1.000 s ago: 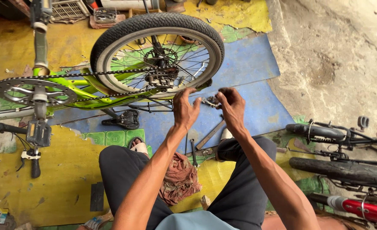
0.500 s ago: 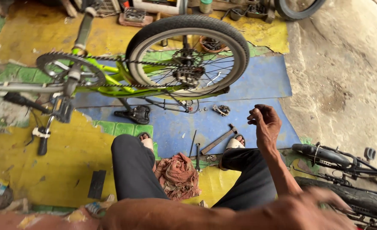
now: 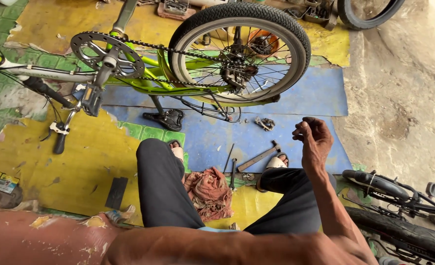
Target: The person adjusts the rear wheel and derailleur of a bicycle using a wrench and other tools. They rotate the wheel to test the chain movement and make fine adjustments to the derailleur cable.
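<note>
From the head camera we look down on a workshop floor patched in yellow, blue and green mats (image 3: 296, 142), worn and chipped, with bare grey concrete (image 3: 399, 98) running down the right side. An upturned green bicycle (image 3: 173, 86) lies across the top, its rear wheel (image 3: 240, 51) up in the air, the chain (image 3: 178, 51) stretched from the chainring (image 3: 107, 54) to the hub, and its saddle (image 3: 167, 119) resting on the blue mat.

Our right hand (image 3: 314, 140) is raised above the blue mat, to the right of the wheel and well apart from it; the fingers are curled loosely inward, and we cannot tell whether anything small sits pinched between them. Our left forearm (image 3: 217, 248) crosses the bottom of the view, and the left hand itself is out of sight.

On the floor between our knees lie a reddish rag (image 3: 208, 191), a hammer (image 3: 260, 158) and a slim wrench (image 3: 232, 172). A small metal part (image 3: 265, 123) sits on the blue mat just below the wheel, near the right hand. Another dark bicycle (image 3: 399, 206) lies at the lower right, and a loose tyre (image 3: 369, 12) shows at the top edge.
</note>
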`<act>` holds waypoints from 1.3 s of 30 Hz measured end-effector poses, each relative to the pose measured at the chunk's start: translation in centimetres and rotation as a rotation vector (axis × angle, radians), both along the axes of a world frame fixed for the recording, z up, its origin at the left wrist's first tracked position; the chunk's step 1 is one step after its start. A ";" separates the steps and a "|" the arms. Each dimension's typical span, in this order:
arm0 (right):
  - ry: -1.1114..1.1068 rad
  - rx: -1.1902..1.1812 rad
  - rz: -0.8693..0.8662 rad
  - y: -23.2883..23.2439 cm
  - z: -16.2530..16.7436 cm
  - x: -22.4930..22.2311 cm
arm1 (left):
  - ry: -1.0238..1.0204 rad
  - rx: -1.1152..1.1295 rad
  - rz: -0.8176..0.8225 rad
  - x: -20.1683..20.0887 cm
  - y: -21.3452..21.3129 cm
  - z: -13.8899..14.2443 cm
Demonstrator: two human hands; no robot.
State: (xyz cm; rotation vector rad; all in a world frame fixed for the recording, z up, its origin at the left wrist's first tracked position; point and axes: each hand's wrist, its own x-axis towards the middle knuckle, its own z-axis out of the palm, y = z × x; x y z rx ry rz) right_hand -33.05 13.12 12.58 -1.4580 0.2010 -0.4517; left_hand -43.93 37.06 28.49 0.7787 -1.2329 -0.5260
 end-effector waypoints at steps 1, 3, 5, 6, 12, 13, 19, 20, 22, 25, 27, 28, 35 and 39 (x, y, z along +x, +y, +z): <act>-0.004 -0.008 0.000 -0.1 -0.2 0.0 | -0.006 0.051 0.022 0.0 0.2 -0.5; -0.003 -0.013 -0.003 -0.2 -0.6 -0.2 | -0.027 0.150 0.082 -0.3 0.6 -1.4; -0.003 -0.004 -0.007 -0.3 -1.0 -0.3 | -0.041 0.280 0.163 -0.6 1.2 -2.4; -0.013 0.007 -0.003 -0.3 -1.2 -0.4 | -0.045 0.378 0.219 -0.7 1.5 -2.9; -0.039 0.064 0.030 0.8 -1.2 -0.1 | 0.059 0.823 0.496 -0.7 3.7 -6.8; -0.033 0.046 0.030 1.0 -1.2 -0.1 | 0.076 0.801 0.543 -0.4 4.2 -7.6; -0.044 0.009 0.000 0.9 -0.7 -0.7 | 0.150 0.853 0.727 1.5 6.4 -11.1; -0.045 0.016 -0.006 0.9 -0.6 -0.8 | 0.172 0.839 0.765 1.8 6.9 -11.3; -0.053 -0.002 -0.015 0.8 -0.2 -1.1 | 0.178 0.864 0.865 2.6 8.1 -11.5; -0.048 -0.038 -0.045 0.5 0.6 -1.7 | 0.190 0.829 0.985 3.7 9.9 -11.5; -0.039 -0.049 -0.065 0.3 1.0 -2.1 | 0.273 0.842 0.986 4.3 10.9 -11.5; -0.035 -0.045 -0.071 0.2 1.1 -2.2 | 0.315 0.850 0.990 4.6 11.3 -11.4; -0.034 -0.064 -0.075 -1.2 0.7 -1.5 | 0.307 0.887 1.067 6.5 10.5 -11.2; 0.012 -0.027 -0.095 -3.1 0.0 0.1 | 0.324 0.941 1.039 8.6 7.4 -11.2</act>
